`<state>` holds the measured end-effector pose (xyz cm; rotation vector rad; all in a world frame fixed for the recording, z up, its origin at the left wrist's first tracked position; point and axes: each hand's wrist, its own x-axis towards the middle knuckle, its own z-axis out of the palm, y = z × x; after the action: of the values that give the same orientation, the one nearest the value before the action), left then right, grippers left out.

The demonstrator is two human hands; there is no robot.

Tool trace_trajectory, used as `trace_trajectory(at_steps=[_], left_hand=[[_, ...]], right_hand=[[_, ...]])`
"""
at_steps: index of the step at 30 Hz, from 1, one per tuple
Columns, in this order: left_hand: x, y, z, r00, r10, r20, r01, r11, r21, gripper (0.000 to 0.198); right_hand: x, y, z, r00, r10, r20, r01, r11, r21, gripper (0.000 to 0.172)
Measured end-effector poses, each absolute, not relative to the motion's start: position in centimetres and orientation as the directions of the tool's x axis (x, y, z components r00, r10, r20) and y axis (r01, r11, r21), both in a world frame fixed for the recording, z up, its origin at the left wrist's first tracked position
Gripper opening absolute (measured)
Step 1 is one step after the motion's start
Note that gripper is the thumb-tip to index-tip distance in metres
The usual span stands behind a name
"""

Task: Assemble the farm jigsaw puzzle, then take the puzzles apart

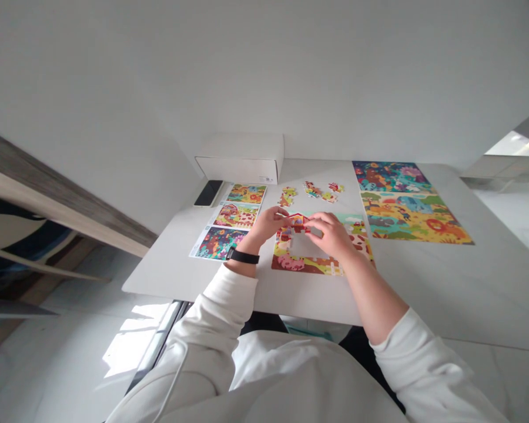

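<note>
A half-built jigsaw puzzle [309, 261] lies on the white table [445, 282] in front of me, with a bare gap in its middle. Over that gap both hands meet on a red puzzle piece [298, 221]. My left hand [270, 222], with a black band on the wrist, pinches the piece from the left. My right hand [332, 235] has its fingers curled on the piece from the right. Several loose pieces [314, 191] lie just beyond the puzzle.
Two finished puzzles [405, 202] lie at the right. A sheet of reference pictures [231, 222] lies at the left, with a black phone [208, 192] beyond it. A white box [242, 157] stands against the wall. The table's near edge runs by my arms.
</note>
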<state>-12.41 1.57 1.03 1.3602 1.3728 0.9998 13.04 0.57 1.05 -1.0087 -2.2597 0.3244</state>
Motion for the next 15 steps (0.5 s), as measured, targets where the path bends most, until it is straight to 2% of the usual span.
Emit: trace_trajectory(at_steps=[3,5,12,15], left_hand=[[-13.2,1.6,1.3,-0.074,0.996,0.053,0.538,-0.005,0.843,0.006],[-13.6,1.5,1.4,-0.086,0.991,0.107,0.664,-0.023,0.747,0.007],[-13.7,1.1,0.6,0.061,0.974,0.217,0.829,-0.171,0.533,0.018],[-13.7,1.1,0.3,0.141,0.965,0.219,0.867,-0.227,0.443,0.024]], right_hand=[[12.9,0.8,0.0,-0.559,0.737,0.379,0.569,0.674,-0.471,0.025],[12.8,1.0,-0.7,-0.580,0.738,0.345,0.571,0.671,-0.472,0.023],[12.4,1.1,-1.7,-0.601,0.748,0.281,0.601,0.655,-0.458,0.023],[12.3,1.1,-1.8,-0.594,0.755,0.278,0.613,0.649,-0.452,0.024]])
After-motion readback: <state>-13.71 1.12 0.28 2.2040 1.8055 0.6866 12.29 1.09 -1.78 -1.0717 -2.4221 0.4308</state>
